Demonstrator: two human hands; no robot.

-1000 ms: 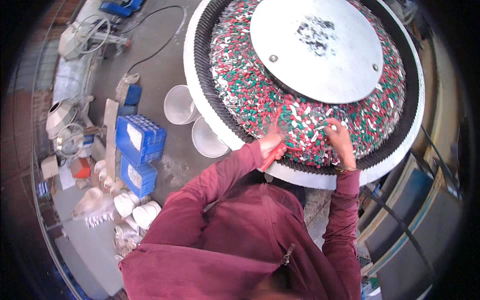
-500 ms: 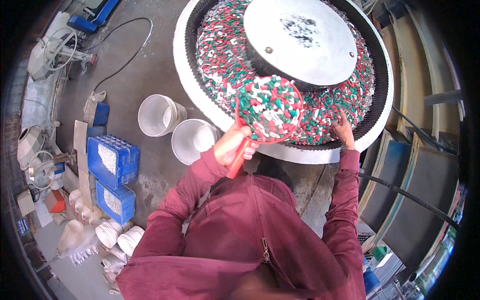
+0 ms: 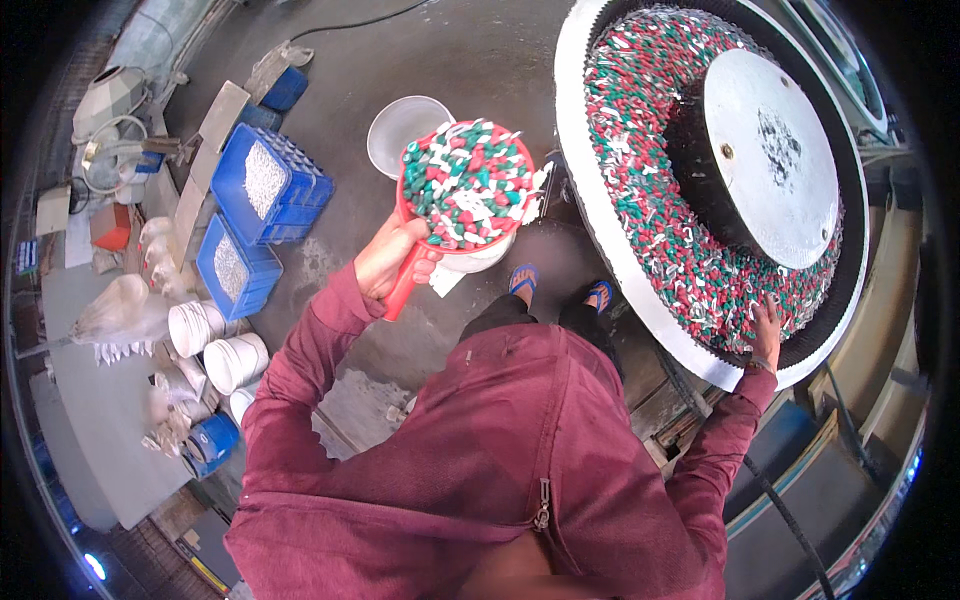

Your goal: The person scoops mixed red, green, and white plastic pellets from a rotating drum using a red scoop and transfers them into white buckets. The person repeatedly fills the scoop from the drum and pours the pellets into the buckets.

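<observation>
My left hand (image 3: 394,258) is closed round the handle of a red scoop (image 3: 401,290), held out over the floor. Small red, green and white pieces (image 3: 468,185) heap it to the rim, with a few white ones at its right edge. Below it stand a white bucket (image 3: 395,125) and a second white bucket (image 3: 475,262), mostly hidden by the scoop. To the right, my right hand (image 3: 766,335) rests with fingers apart on the same kind of pieces in a round ring-shaped tub (image 3: 640,295). A white disc-shaped lid (image 3: 750,190) tops the tub's centre.
Blue crates (image 3: 310,205) with white granules stand at the left. White buckets (image 3: 236,362), bags and a blue drum (image 3: 210,440) are nearby. Large panels (image 3: 800,500) and a black hose (image 3: 790,515) lie right of the tub. My sandalled feet (image 3: 525,280) are on the floor.
My view has turned left, so the tub sits farther right. The full scoop has gone from over the tub's edge to above the white buckets. My right hand stays at the tub.
</observation>
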